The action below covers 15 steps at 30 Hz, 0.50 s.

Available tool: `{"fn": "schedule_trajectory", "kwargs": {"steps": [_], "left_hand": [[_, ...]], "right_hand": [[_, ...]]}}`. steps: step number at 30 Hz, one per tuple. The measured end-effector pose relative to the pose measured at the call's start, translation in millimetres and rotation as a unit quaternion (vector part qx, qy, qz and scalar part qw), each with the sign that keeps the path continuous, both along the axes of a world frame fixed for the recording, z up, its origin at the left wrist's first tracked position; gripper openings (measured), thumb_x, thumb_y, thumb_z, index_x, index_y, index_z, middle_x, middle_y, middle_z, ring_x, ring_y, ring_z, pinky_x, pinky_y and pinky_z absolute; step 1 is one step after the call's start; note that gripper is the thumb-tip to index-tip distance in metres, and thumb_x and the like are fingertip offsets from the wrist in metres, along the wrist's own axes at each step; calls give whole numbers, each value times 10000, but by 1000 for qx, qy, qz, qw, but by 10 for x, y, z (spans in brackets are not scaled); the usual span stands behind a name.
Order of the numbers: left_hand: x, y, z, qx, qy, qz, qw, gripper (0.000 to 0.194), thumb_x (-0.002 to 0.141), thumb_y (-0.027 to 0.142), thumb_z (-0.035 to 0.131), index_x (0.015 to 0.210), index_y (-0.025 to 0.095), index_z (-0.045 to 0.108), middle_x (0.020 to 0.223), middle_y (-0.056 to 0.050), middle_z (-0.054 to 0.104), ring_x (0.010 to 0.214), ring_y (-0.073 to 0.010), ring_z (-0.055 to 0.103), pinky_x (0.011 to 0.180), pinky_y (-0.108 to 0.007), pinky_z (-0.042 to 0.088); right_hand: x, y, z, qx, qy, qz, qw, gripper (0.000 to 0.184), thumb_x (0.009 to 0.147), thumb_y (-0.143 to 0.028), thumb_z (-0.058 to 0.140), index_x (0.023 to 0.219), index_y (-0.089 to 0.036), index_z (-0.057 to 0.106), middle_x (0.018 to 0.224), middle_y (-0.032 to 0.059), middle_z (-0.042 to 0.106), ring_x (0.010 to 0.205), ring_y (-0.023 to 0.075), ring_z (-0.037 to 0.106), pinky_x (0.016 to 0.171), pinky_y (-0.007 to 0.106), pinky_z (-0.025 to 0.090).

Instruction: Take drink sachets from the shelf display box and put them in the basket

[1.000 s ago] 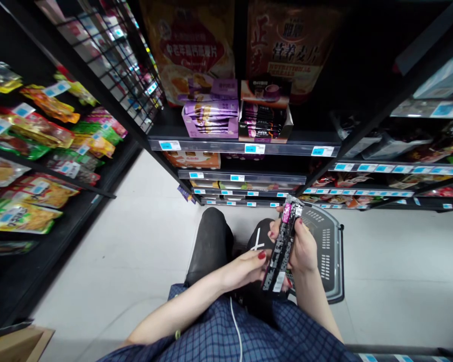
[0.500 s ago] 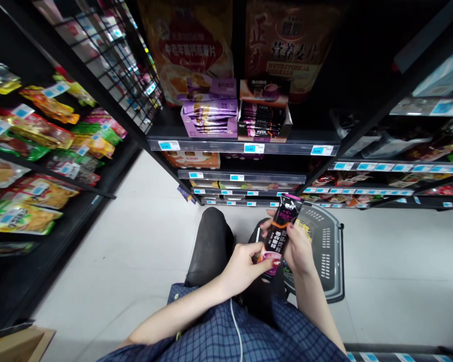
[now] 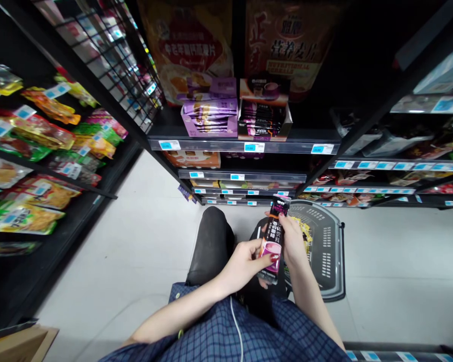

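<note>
Between both hands is a slim black and purple drink sachet (image 3: 274,234) with white lettering and a pictured cup near its lower end. My left hand (image 3: 245,264) grips that lower end, its thumb across the front. Around the upper right edge, my right hand (image 3: 292,239) is closed with its thumb on the front; its other fingers are mostly behind the packet. On the shelf ahead, an open display box (image 3: 264,120) holds similar dark sachets, beside a purple box (image 3: 210,118) of purple sachets.
A grey shopping basket (image 3: 326,251) with yellow packets in it stands on the floor at my right. Snack shelves (image 3: 109,193) run along the left. Large cereal bags (image 3: 186,55) stand behind the display boxes. A cardboard box (image 3: 22,344) sits at lower left.
The sachet has shifted slightly left and turned more upright, its front now facing me more directly. Both hands keep hold of it, and the right hand has moved slightly left.
</note>
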State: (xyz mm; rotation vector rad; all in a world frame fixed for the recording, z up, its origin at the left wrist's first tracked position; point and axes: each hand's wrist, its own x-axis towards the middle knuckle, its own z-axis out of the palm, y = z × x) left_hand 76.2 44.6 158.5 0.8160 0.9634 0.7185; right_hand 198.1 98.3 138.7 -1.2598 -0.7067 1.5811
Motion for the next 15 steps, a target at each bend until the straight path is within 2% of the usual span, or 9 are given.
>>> {"fn": "schedule_trajectory", "kwargs": {"steps": [5,8,11,13,15], "left_hand": [[6,-8,-22,8,-11,17,1000,307,748,394,654,779,110,541,617,24,546,427,-81,546,387,-187,472],[0,-20,-81,-13,-57,21,998,347,743,442,655,815,123,540,673,5,578,539,-120,614,452,-212,522],[-12,-18,-171,-69,-191,-41,978,454,713,524,658,919,137,538,814,-64,649,707,-196,672,535,-289,566],[-18,-7,-218,-93,-250,-112,957,493,693,516,683,971,130,550,845,-97,668,660,-185,666,511,-284,557],[-16,4,-237,-92,-251,-160,950,480,662,462,732,949,108,581,779,-90,667,567,-142,634,465,-235,531]], "right_hand": [[2,10,-9,0,16,14,1000,420,711,-521,625,875,-135,654,505,7,612,464,164,573,481,285,471],[50,-16,-2,43,40,32,998,388,740,-514,618,903,-163,641,534,0,601,500,162,566,491,283,464],[111,-55,9,96,105,57,988,341,751,-516,626,879,-200,621,526,-14,558,498,141,517,468,257,426],[138,-77,11,131,149,66,978,329,751,-529,625,855,-217,610,483,-33,499,472,127,467,447,242,398],[151,-95,13,144,178,74,971,333,747,-533,620,865,-221,608,464,-43,458,470,132,457,448,246,402]]}}
